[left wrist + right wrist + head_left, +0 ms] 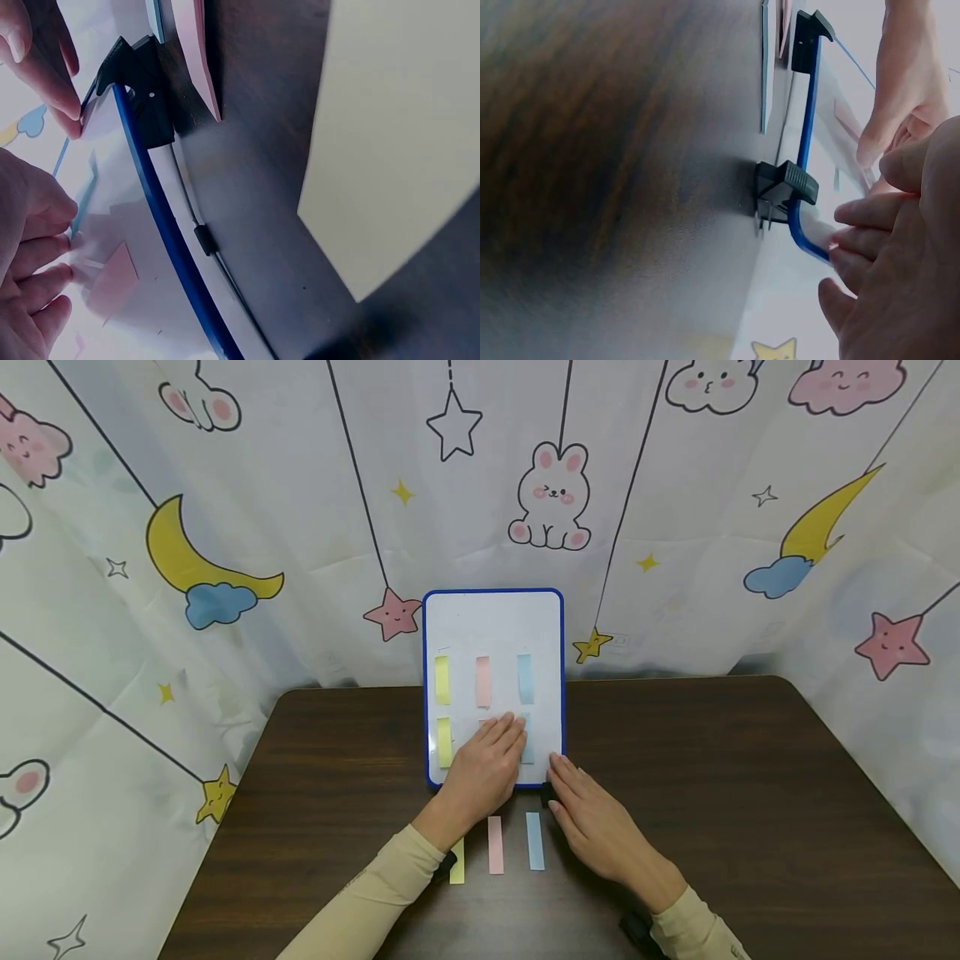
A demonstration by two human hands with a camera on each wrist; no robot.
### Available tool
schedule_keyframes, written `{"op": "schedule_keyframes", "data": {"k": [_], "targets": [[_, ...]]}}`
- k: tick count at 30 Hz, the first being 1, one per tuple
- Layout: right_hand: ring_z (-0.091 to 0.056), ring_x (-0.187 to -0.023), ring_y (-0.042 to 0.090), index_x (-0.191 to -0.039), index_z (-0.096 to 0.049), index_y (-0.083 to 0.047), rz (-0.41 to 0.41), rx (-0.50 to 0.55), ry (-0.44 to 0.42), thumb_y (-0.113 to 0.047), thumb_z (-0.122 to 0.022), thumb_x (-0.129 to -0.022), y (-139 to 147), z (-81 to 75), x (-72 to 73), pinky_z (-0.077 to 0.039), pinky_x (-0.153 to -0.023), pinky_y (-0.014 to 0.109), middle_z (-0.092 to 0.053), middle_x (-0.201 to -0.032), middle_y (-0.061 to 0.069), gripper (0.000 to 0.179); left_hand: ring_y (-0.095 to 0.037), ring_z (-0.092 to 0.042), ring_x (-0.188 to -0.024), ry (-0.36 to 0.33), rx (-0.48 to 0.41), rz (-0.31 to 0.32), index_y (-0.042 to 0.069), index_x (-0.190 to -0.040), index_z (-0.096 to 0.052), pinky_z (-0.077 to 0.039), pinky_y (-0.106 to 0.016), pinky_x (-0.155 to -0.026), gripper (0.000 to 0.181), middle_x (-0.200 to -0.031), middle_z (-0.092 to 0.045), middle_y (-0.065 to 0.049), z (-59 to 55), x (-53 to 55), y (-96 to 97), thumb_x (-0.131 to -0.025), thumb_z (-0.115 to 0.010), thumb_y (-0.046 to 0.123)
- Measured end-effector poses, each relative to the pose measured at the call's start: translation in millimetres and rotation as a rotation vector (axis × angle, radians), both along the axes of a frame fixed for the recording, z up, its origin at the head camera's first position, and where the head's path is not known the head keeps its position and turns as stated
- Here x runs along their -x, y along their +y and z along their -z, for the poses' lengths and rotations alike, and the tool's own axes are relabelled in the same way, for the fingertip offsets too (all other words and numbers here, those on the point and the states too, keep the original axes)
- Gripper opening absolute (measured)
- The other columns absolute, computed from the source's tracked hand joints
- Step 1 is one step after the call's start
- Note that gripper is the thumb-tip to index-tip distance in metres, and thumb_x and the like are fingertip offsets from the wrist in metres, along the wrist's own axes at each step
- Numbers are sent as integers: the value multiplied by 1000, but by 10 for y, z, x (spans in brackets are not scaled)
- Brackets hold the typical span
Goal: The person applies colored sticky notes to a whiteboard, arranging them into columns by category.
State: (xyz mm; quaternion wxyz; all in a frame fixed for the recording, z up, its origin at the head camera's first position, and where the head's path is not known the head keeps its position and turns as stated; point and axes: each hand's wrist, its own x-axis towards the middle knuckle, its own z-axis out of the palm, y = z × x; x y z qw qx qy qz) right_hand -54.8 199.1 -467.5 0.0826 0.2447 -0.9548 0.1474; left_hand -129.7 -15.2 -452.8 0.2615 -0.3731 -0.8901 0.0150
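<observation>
A small whiteboard [495, 620] with a blue frame stands upright, bearing two rows of yellow, pink and blue sticky strips. My left hand [487, 766] lies over its lower part with fingers extended. Those fingertips reach the lower blue strip [528, 745], while the lower pink strip [114, 281] is mostly hidden by the hand in the head view. At the board's lower right edge is my right hand [600, 828], its fingers stretched out and the fingertips right at the blue frame [808, 246]. Neither hand grips anything.
On the dark wooden table [712, 760], in front of the board, lie a yellow pad [457, 870], a pink pad [496, 845] and a blue pad [535, 842] of strips. Black clips [789, 184] hold the board's bottom edge. Behind hangs a patterned curtain [300, 468].
</observation>
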Motion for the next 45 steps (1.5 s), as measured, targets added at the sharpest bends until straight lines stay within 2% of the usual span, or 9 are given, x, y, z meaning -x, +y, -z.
{"op": "schedule_keyframes", "data": {"k": [11, 14, 16, 18, 21, 23, 25, 38, 45], "targets": [[-38, -151, 30, -150, -47, 2, -9, 3, 23, -24, -52, -106, 17, 24, 21, -36, -121, 50, -39, -162, 15, 51, -24, -58, -137, 17, 46, 17, 6, -132, -68, -46, -38, -117, 43, -142, -64, -7, -4, -64, -17, -94, -68, 26], [-38, -151, 29, -150, -47, 1, -5, 7, 23, -24, -52, -106, 29, 38, 16, -18, -129, 32, -39, -162, 14, 51, -23, -57, -137, -1, 58, 17, 6, -132, -68, -46, -38, -117, 44, -142, -64, -7, -5, -91, -15, -94, -68, 27], [-38, -151, 29, -150, -47, 1, -1, 10, 15, -24, -51, -106, 38, 42, 10, -4, -126, 21, -39, -163, 13, 50, -23, -58, -137, -9, 65, 18, 6, -132, -68, -45, -38, -117, 44, -143, -64, -7, 0, -104, -12, -94, -68, 28], [-37, -152, 29, -150, -47, 1, 2, 14, 5, -24, -51, -107, 44, 45, 7, 0, -125, 19, -39, -163, 13, 50, -23, -57, -137, -19, 69, 18, 6, -133, -68, -45, -38, -118, 45, -143, -64, -7, 5, -116, -7, -94, -69, 29], [-38, -152, 28, -150, -47, 1, 4, 6, 5, -24, -50, -107, 50, 40, 7, -20, -128, 33, -39, -163, 13, 50, -22, -57, -138, -26, 75, 15, 7, -133, -68, -44, -37, -119, 46, -144, -63, -7, 14, -129, 3, -94, -69, 29], [-38, -151, 28, -150, -48, 1, 5, 0, 8, -24, -51, -107, 51, 38, 10, -33, -124, 46, -40, -163, 13, 50, -22, -56, -138, -32, 75, 15, 7, -134, -67, -43, -37, -119, 46, -144, -63, -7, 18, -137, 7, -94, -69, 29], [-39, -151, 28, -150, -48, 0, 8, -3, 12, -23, -51, -106, 49, 33, 11, -38, -119, 51, -40, -162, 13, 49, -22, -56, -138, -38, 75, 15, 6, -134, -67, -43, -37, -119, 46, -144, -62, -7, 23, -141, 10, -94, -69, 29], [-41, -149, 31, -148, -49, 2, 3, 25, 21, -21, -53, -105, 45, 31, 7, -40, -118, 51, -42, -161, 15, 49, -22, -56, -138, -41, 91, 8, 7, -134, -67, -43, -36, -119, 46, -144, -63, -7, 23, -155, 10, -94, -68, 30], [-41, -149, 28, -149, -49, -1, 12, 52, 12, -21, -53, -105, 62, 33, -8, -41, -116, 53, -43, -161, 11, 49, -23, -57, -137, -41, 36, 37, 5, -133, -67, -45, -36, -118, 41, -143, -64, -9, 25, -177, -5, -97, -65, 25]]}}
